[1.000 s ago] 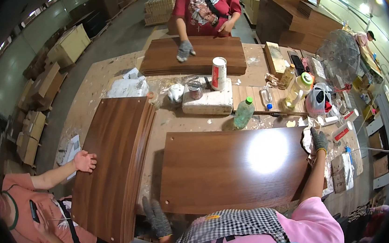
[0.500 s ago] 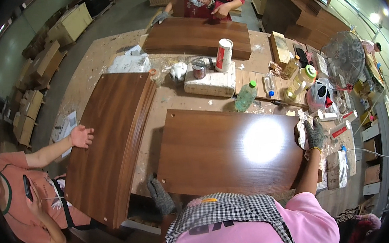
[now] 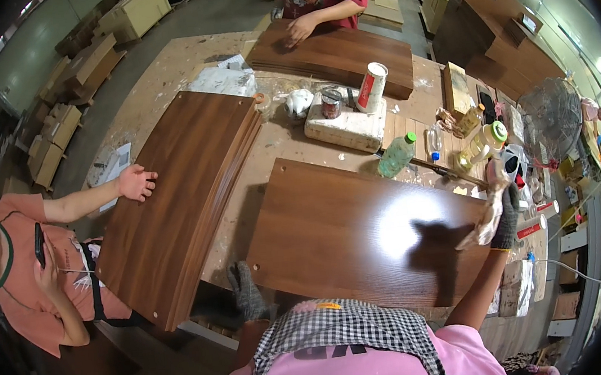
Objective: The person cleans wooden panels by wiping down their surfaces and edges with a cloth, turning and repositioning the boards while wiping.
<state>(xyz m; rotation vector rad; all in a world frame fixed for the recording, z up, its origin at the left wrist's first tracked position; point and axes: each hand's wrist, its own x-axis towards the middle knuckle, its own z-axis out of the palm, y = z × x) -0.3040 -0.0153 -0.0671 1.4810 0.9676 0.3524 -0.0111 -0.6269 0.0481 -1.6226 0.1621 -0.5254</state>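
Observation:
A dark brown wood-grain panel (image 3: 333, 220) lies flat on the workbench before me, a bright glare on its right half. My right hand (image 3: 509, 216), in a grey knit glove, is closed on a crumpled beige rag (image 3: 490, 216). It holds the rag above the panel's right end, and a dark shadow falls on the panel beneath. By the panel's lower left corner is my left hand (image 3: 247, 292), also gloved, its fingers stretched out and holding nothing. Whether it touches the panel edge, I cannot tell.
To the left, a person's bare hand (image 3: 137, 183) rests at a stack of brown panels (image 3: 178, 192). Across the bench another person stands at a second stack (image 3: 345, 49). A green-capped bottle (image 3: 397, 155), a white-and-red canister (image 3: 373, 88) and a fan (image 3: 553, 116) stand beyond my panel.
My right hand has lifted the rag up from the panel's right edge. The far person's hand has come down onto the far stack. The whole view has shifted slightly.

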